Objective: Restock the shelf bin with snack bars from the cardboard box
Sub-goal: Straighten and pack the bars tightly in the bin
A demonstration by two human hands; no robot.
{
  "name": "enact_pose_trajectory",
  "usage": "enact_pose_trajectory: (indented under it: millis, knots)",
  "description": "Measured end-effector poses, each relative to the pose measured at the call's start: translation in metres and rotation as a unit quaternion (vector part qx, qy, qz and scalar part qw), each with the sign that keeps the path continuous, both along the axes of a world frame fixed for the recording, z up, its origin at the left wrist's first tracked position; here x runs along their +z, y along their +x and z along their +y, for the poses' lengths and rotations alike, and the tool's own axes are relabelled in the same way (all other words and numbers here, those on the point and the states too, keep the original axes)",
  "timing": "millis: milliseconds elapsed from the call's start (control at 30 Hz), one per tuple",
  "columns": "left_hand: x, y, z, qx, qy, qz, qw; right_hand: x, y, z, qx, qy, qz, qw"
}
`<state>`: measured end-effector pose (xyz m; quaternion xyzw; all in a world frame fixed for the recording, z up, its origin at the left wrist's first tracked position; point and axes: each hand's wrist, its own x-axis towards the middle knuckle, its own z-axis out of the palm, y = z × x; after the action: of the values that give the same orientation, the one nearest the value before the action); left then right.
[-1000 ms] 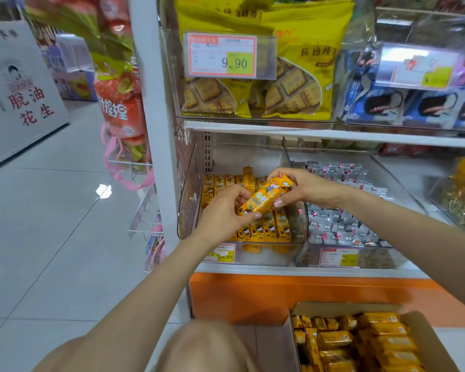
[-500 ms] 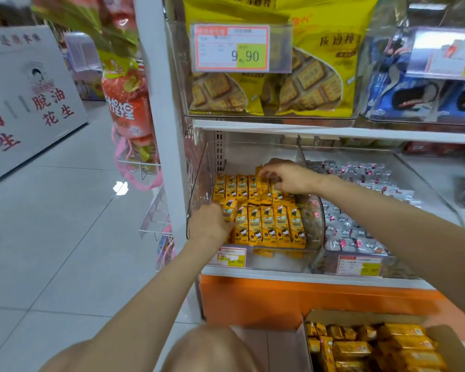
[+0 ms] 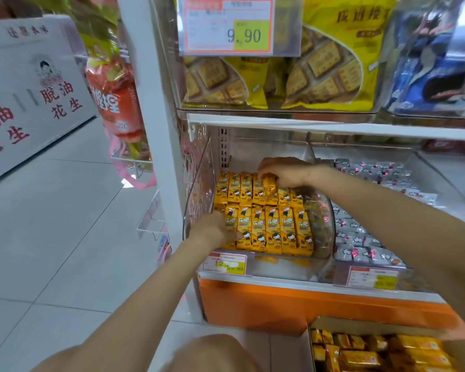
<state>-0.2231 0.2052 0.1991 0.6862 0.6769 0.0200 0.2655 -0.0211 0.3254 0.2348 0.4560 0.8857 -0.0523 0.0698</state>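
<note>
- The shelf bin is a clear plastic tub on the lower shelf, and it holds the snack bars in two rows, front and back. Their yellow-orange wrappers stand side by side, packed close.
- The right hand reaches over the back row. Its fingers are bent downward and grasp the top end of a tilted bar. This bar leans askew among the upright ones, near the middle of the back row and directly under the fingertips. The thumb is hidden, so I cannot tell how it lies.
- The left hand is at the front left corner of the bin, just inside the clear side wall. Its fingers are released and lie fairly straight across the leftmost bars of the front row, touching them and gripping nothing.
- The cardboard box stands open on the floor at the lower right, below the orange shelf base, with more bars in the same wrappers heaped loosely inside.
- A price tag is fixed to the shelf edge below the bin.
- A neighbouring bin to the right holds silver-wrapped sweets.
</note>
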Motion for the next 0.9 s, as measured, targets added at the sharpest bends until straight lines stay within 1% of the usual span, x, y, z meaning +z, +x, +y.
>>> enact_pose_trajectory:
  millis: [100, 167, 200, 267, 300, 333, 400, 433, 467, 500, 567, 700, 800, 900]
  knots:
    - [0.001, -0.001, -0.002, -0.006, 0.023, 0.006, 1.000, 0.000, 0.002, -0.002, 0.008, 0.003, 0.024, 1.000]
    - [0.005, 0.001, -0.003, 0.005, 0.090, 0.000, 0.996, 0.006, 0.005, -0.008, 0.015, 0.000, 0.061, 0.998]
    - [0.008, 0.002, -0.003, 0.008, 0.129, -0.032, 0.991, 0.008, 0.006, -0.012, 0.019, -0.009, 0.083, 0.996]
    - [0.015, 0.005, -0.002, 0.014, 0.178, -0.137, 0.974, 0.013, 0.009, -0.028, 0.037, -0.008, 0.114, 0.993]
    - [0.019, 0.007, -0.002, 0.024, 0.171, -0.202, 0.964, 0.015, 0.011, -0.038, 0.051, 0.010, 0.124, 0.991]
    - [0.023, 0.009, -0.004, 0.037, 0.137, -0.269, 0.953, 0.016, 0.013, -0.049, 0.064, 0.035, 0.133, 0.988]
    - [0.031, 0.014, -0.011, 0.047, 0.020, -0.386, 0.921, 0.019, 0.016, -0.073, 0.081, 0.092, 0.146, 0.982]
    - [0.035, 0.018, -0.015, 0.044, -0.032, -0.421, 0.906, 0.019, 0.017, -0.085, 0.087, 0.118, 0.148, 0.978]
    - [0.037, 0.023, -0.019, 0.040, -0.065, -0.442, 0.894, 0.018, 0.017, -0.095, 0.094, 0.140, 0.149, 0.974]
    - [0.038, 0.027, -0.023, 0.037, -0.077, -0.456, 0.886, 0.016, 0.018, -0.103, 0.101, 0.159, 0.146, 0.971]
    - [0.037, 0.035, -0.030, 0.042, -0.066, -0.476, 0.876, 0.009, 0.021, -0.111, 0.112, 0.190, 0.137, 0.966]
    - [0.035, 0.040, -0.038, 0.043, -0.039, -0.499, 0.865, 0.004, 0.024, -0.121, 0.126, 0.179, 0.154, 0.964]
    - [0.036, 0.035, -0.043, 0.016, -0.022, -0.475, 0.880, 0.010, 0.026, -0.127, 0.076, 0.164, 0.175, 0.968]
    - [0.037, 0.029, -0.045, 0.000, -0.012, -0.452, 0.892, 0.021, 0.030, -0.124, 0.023, 0.085, 0.215, 0.973]
